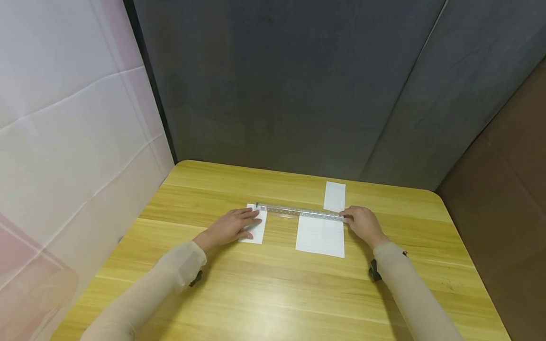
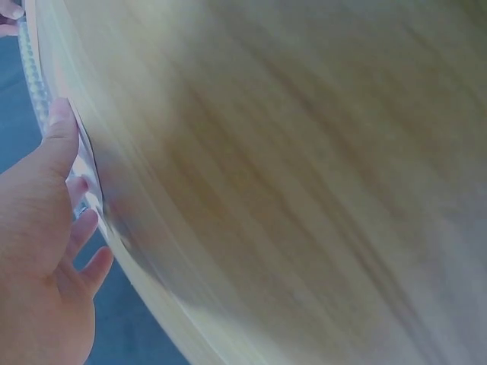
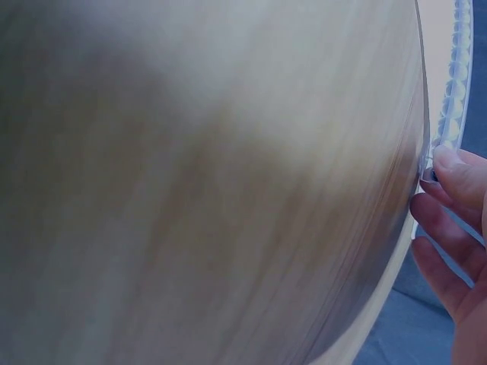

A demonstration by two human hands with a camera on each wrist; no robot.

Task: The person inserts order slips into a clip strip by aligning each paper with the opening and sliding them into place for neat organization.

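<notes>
Left hand (image 1: 230,226) lies flat on paper (image 1: 258,230); right hand (image 1: 362,223) pinches ruler (image 1: 298,211).

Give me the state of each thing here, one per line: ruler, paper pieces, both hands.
Ruler: flat on the table, spanning the papers, held at both ends.
Small paper: flat, under the left hand.
Large paper: flat, top edge under the ruler.
Far strip: flat, beyond the ruler.
Left hand: fingers straight, pressing the small paper.
Right hand: pinching the ruler's end.
</notes>
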